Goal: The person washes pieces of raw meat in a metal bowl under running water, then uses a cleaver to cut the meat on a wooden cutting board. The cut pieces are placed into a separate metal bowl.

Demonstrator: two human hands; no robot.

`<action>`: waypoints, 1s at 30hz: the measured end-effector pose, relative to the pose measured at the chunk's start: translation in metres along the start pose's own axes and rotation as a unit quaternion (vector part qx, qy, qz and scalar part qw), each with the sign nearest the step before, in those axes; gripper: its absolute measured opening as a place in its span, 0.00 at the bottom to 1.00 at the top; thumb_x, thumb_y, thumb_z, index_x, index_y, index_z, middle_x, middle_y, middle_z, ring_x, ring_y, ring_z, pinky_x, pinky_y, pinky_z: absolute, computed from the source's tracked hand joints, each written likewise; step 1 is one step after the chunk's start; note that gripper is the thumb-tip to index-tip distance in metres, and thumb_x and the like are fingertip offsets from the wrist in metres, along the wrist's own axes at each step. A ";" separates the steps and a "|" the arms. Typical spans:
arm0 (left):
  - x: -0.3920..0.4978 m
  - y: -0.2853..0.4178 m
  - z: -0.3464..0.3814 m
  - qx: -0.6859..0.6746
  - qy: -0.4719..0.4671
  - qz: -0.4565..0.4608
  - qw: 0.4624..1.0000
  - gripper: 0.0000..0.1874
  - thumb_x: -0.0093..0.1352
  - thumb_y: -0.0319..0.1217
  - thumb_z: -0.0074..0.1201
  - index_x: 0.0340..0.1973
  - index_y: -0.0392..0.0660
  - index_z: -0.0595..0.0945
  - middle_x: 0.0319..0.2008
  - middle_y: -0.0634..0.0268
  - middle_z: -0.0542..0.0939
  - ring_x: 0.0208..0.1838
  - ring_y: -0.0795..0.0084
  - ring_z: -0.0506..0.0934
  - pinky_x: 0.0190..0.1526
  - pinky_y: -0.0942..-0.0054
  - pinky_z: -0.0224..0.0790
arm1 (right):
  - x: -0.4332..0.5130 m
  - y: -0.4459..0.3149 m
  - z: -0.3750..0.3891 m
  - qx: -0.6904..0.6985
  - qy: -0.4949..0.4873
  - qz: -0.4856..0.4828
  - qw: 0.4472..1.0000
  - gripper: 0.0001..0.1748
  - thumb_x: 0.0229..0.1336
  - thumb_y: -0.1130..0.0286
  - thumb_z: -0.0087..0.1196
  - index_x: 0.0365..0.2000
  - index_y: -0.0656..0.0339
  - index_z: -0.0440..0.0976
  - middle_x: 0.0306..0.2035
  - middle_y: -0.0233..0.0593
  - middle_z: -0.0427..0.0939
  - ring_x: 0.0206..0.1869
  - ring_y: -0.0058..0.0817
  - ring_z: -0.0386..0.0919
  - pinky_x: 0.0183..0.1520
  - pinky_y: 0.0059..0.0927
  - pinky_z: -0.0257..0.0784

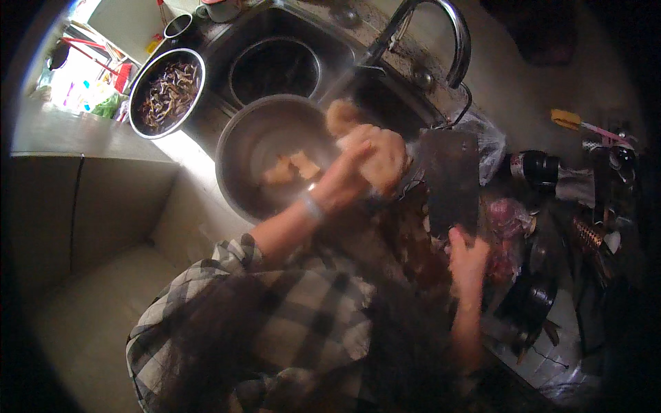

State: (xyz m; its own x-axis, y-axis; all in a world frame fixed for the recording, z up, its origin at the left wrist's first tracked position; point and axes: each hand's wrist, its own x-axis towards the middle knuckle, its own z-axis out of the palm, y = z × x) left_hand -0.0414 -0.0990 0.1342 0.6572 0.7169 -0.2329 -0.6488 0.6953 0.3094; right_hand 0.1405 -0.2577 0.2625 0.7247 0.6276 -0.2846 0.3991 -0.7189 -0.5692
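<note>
My left hand (pixel 356 149) is closed around a pale, lumpy piece of food (pixel 384 168), possibly raw meat. A rounded tan end (pixel 341 116) of what looks like the same food sticks out past the fingers. My right hand (pixel 467 253) grips a cleaver, whose broad dark blade (pixel 454 175) points away from me, to the right of the food. Its handle is hidden in my fingers. Left of the food stands a large metal pot (pixel 227 170) with a few pale cut pieces (pixel 294 168) at its bottom. My left forearm crosses the pot's near rim.
A double sink (pixel 338 38) with a curved faucet (pixel 459 46) lies beyond the pot. A round basin (pixel 315 67) sits in it. At left is a bowl of dark soaked strips (pixel 170 98). Plastic bags (pixel 508 217), a jar (pixel 534 168) and utensils (pixel 594 237) crowd the right.
</note>
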 end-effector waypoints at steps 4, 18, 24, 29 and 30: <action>0.020 -0.007 -0.007 -0.057 -0.015 0.046 0.997 0.29 0.67 0.39 0.53 0.61 0.48 0.62 0.57 0.63 0.68 0.59 0.65 0.68 0.60 0.61 0.61 | -0.025 0.000 0.025 0.063 -0.044 0.029 0.997 0.16 0.55 0.66 0.58 0.31 0.74 0.78 0.29 0.49 0.81 0.34 0.31 0.79 0.38 0.34 0.71; 0.034 0.003 -0.007 -0.025 -0.012 0.135 0.990 0.28 0.68 0.35 0.51 0.61 0.42 0.62 0.57 0.60 0.69 0.62 0.63 0.67 0.64 0.62 0.57 | 0.002 0.044 0.053 0.045 0.038 0.024 0.998 0.15 0.56 0.66 0.55 0.31 0.72 0.76 0.25 0.43 0.76 0.29 0.31 0.75 0.35 0.32 0.69; 0.039 -0.006 -0.008 -0.036 -0.016 0.130 0.991 0.27 0.69 0.36 0.51 0.61 0.42 0.63 0.57 0.59 0.69 0.60 0.63 0.68 0.64 0.60 0.58 | -0.013 0.023 0.059 0.032 0.010 -0.058 0.998 0.13 0.56 0.67 0.55 0.26 0.71 0.75 0.19 0.35 0.74 0.24 0.26 0.73 0.31 0.30 0.69; 0.037 -0.009 -0.016 -0.069 0.014 0.085 0.994 0.28 0.69 0.36 0.52 0.61 0.42 0.63 0.57 0.59 0.69 0.59 0.63 0.69 0.63 0.61 0.59 | -0.006 0.019 0.073 0.053 -0.004 -0.033 0.998 0.24 0.53 0.55 0.57 0.33 0.71 0.79 0.31 0.54 0.81 0.35 0.43 0.80 0.41 0.37 0.71; 0.035 -0.008 -0.017 -0.073 0.006 0.074 0.995 0.28 0.69 0.36 0.52 0.61 0.42 0.63 0.58 0.59 0.69 0.60 0.63 0.69 0.63 0.61 0.59 | 0.000 0.024 0.072 -0.013 0.001 -0.005 1.000 0.22 0.54 0.58 0.57 0.34 0.73 0.79 0.32 0.56 0.81 0.37 0.43 0.81 0.43 0.36 0.72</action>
State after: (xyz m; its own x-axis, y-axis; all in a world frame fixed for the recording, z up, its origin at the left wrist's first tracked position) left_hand -0.0197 -0.0783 0.1080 0.5455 0.8123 -0.2063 -0.7880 0.5809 0.2038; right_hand 0.1098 -0.2534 0.1935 0.7217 0.6342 -0.2774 0.4206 -0.7201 -0.5519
